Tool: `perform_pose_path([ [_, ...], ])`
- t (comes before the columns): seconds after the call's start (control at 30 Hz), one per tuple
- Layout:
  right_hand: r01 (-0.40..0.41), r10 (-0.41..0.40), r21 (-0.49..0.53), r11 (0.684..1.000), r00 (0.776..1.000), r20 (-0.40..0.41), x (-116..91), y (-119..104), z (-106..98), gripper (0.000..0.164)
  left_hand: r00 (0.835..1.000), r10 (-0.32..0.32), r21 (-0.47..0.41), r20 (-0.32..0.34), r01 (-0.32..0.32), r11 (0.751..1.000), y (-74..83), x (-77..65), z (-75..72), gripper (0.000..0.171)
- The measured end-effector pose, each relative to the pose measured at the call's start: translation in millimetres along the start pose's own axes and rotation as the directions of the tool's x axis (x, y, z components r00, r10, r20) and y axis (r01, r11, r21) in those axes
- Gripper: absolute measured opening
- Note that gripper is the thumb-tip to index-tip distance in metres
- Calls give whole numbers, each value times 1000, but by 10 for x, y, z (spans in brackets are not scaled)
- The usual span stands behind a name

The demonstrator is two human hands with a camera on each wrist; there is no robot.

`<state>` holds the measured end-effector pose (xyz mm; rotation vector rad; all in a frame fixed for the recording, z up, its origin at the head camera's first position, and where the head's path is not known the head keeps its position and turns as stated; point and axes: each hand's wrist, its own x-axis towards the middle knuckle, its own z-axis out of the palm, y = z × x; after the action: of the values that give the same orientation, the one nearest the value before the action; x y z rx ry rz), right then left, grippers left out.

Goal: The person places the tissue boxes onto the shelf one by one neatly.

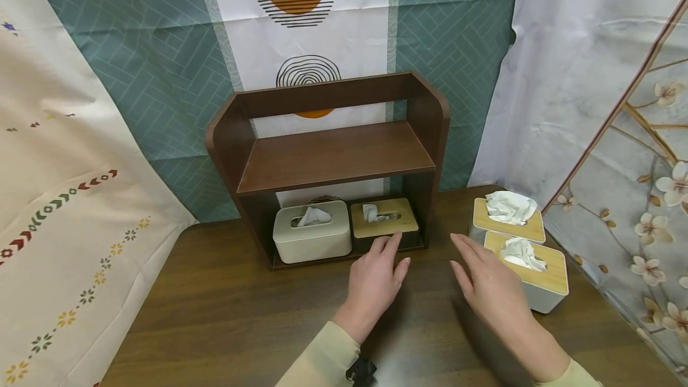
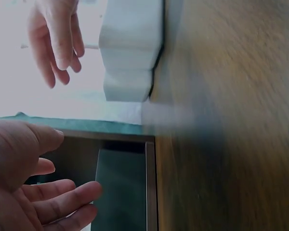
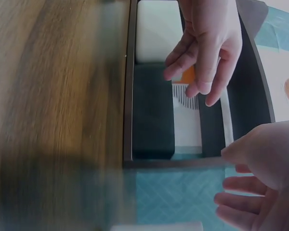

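My left hand point(image 1: 376, 279) reaches toward the shelf with fingers extended, its fingertips right at the front edge of a dark tissue box point(image 1: 383, 220) with a wooden lid. That box sits in the lower compartment, beside a cream tissue box point(image 1: 313, 243). In the left wrist view, the dark box point(image 2: 123, 192) stands just past my left fingers. My right hand point(image 1: 491, 285) hovers over the table, its fingers loosely straight and holding nothing. It overlaps the nearer of two grey tissue boxes point(image 1: 537, 291) with wooden lids. White tissue pokes out of each box.
A brown two-tier wooden shelf point(image 1: 338, 154) stands at the back of the wooden table point(image 1: 215, 315), its upper tier bare. The farther grey tissue box point(image 1: 484, 214) stands behind the nearer one at right. Patterned cloths hang behind the table and along both sides.
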<state>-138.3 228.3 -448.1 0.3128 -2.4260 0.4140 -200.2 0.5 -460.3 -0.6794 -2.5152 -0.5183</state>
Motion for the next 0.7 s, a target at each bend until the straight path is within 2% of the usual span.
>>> perform_pose_path([
  [0.47, -18, 15, -43, 999, 997, -69, -134, 231, -222, 66, 995, 57, -82, 83, -50, 995, 197, 50, 94, 57],
  [0.7, -51, 49, -54, 997, 998, -42, -220, 370, -303, 62, 993, 94, -122, 73, -85, 989, 276, 93, 157, 57],
])
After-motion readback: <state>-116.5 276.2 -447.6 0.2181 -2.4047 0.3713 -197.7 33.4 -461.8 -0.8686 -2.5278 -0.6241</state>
